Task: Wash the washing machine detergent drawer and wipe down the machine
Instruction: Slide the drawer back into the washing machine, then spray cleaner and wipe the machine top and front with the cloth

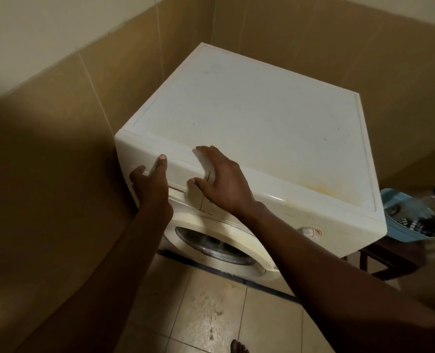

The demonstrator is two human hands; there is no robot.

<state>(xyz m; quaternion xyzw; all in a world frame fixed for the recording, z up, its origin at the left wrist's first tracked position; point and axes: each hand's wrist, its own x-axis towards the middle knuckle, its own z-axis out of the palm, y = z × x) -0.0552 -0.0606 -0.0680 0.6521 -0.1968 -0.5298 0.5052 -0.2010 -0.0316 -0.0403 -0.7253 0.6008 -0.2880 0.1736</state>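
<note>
A white front-loading washing machine [249, 118] stands in a corner, its flat top stained yellow near the front right. The detergent drawer [180, 174] sits closed in the front panel at the upper left. My left hand [152, 184] is at the drawer's left end, thumb up on the panel and fingers curled at the drawer's lower edge. My right hand [221, 179] lies over the front top edge, fingers spread on the top and thumb on the drawer face. The round door [224, 248] is shut below.
Tan tiled walls close in on the left and behind. A blue basin [405, 220] with dark cloths sits on a dark stool [387, 258] to the machine's right. A dial [310, 231] shows on the front panel. Pale floor tiles [211, 314] and my bare foot [239, 347] lie below.
</note>
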